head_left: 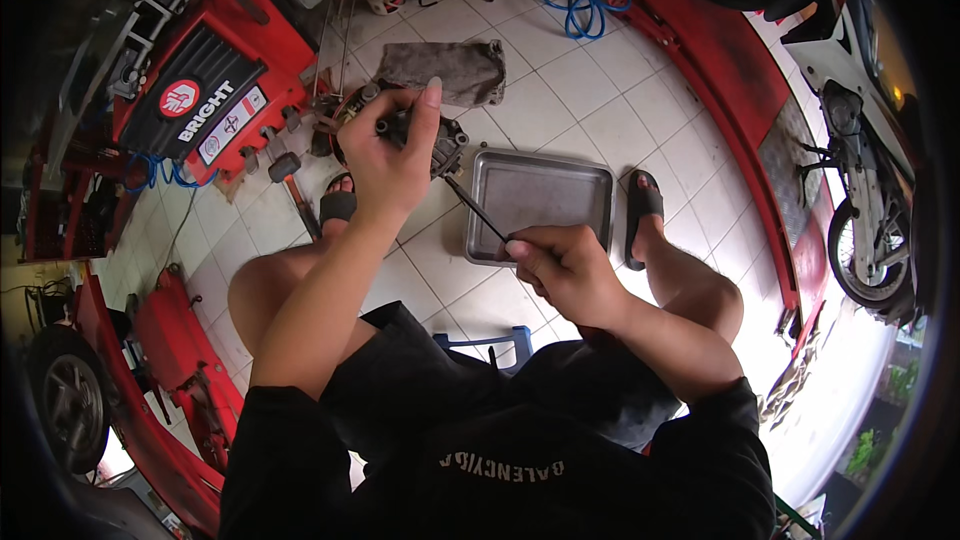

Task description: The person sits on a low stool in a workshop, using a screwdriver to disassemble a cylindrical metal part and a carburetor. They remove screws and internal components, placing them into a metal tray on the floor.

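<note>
My left hand [392, 155] is closed around a dark metal mechanical part [448, 145], with the thumb raised. Fingers and palm cover much of that part. Between finger and thumb, my right hand [568, 265] grips a thin dark rod-shaped tool [476, 207]. The rod slants up and left, and its far end meets the lower right edge of the metal part. What sort of end or handle lies inside my right hand is hidden. A grey metal tray [613, 195] rests on the tiled floor, partly beneath the rod and my right hand.
A grey cloth [440, 70] lies on the floor beyond my left hand. Left of it stands a red machine [255, 50], with a hammer [290, 180] nearby. Blue hose [575, 0] coils at the far side. A red platform [700, 60] and a motorcycle [865, 210] are on the right.
</note>
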The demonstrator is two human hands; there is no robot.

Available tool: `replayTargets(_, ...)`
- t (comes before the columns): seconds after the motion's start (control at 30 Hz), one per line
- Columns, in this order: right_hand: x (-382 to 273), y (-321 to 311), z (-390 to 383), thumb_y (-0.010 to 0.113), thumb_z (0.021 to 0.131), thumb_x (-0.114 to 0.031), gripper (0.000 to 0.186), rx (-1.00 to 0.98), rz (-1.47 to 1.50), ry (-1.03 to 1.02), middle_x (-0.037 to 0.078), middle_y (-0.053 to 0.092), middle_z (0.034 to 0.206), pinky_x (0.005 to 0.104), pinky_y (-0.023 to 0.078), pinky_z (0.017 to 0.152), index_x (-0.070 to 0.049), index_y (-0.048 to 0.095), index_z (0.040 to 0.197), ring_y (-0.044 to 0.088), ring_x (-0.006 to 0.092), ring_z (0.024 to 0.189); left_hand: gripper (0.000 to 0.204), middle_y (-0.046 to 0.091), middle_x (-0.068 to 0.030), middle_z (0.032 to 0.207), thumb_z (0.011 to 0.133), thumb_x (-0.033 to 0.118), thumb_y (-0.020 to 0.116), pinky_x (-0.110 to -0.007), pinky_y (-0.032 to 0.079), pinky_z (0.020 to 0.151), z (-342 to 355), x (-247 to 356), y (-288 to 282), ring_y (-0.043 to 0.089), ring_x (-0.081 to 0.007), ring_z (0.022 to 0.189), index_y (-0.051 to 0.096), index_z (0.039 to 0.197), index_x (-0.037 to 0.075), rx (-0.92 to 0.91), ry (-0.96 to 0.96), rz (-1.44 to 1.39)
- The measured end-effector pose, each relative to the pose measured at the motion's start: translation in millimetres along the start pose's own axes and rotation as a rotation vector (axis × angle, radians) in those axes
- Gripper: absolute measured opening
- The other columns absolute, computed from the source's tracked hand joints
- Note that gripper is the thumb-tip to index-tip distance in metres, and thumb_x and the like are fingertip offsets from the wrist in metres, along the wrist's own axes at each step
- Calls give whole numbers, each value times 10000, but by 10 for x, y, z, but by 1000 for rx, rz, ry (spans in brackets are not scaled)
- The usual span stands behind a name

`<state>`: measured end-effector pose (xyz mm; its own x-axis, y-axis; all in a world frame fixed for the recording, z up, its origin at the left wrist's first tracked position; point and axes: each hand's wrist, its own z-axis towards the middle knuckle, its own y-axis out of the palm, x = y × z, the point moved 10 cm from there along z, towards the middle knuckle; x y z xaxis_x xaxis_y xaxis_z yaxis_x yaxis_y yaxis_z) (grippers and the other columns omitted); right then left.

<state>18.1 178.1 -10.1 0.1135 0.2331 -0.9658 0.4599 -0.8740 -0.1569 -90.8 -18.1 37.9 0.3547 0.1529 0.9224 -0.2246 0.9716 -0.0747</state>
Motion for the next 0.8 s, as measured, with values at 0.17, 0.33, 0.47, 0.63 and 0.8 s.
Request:
replayTargets(0.17,136,340,-213,488,1092,-324,422,-273,815,569,-33,387,592,226,249,395,69,635,1057,315,53,472,305,645,-3,703,949,246,731,-227,431,637,-27,1,100,545,-60,672,679,803,-17,-28,9,-156)
replayTargets(0.33,53,77,11,513,1074,-243,340,-112,237,259,8,480,603,276,354,450,51,658,983,407,106,484,303,659,-14,718,953,245,727,-237,440,651,-9,-56,87,558,-64,687,686,806,-18,-33,-18,-43)
replayTargets(0.47,-359,-52,12,600,1007,-130,200,118,-247,-166,158,605,665,386,445,533,43,662,928,567,289,532,383,676,-38,737,971,328,703,-254,463,658,21,-123,45,584,-83,689,702,798,-15,15,-104,-140)
replayTargets(0.63,-576,-255,-41,627,961,-66,110,277,-410,-284,237,626,721,475,466,580,40,644,941,607,440,638,453,687,-57,763,974,394,690,-260,480,672,74,-220,37,604,-102,688,693,773,-11,81,-279,-396)
replayTargets(0.8,-618,-329,-22,627,955,-60,113,291,-460,-263,239,626,734,483,468,593,50,637,976,608,450,655,439,676,-88,805,1002,363,642,-274,488,723,75,-55,22,610,-137,753,674,815,-32,12,-132,-260)
